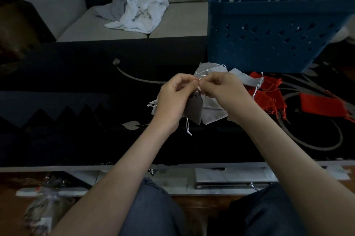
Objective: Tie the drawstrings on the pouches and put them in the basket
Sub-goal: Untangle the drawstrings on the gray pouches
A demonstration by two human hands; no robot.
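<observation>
Hands raised over dark table (76, 120), fingertips meeting. Left hand (172, 99) and right hand (222, 91) both pinch white drawstring (199, 87) atop brown pouch (194, 110). Blue basket (269, 34) far right.

Both hands meet above the dark counter (76, 124). The left hand (170, 101) and the right hand (227, 92) pinch a white drawstring (199, 86) at the mouth of a dark grey pouch (194, 109), which hangs between them. Light grey pouches (212, 113) lie beneath, with red pouches (269, 97) to their right. A blue basket (269, 34) stands behind. White cloths (142, 15) lie crumpled on the sofa (172, 28).
</observation>
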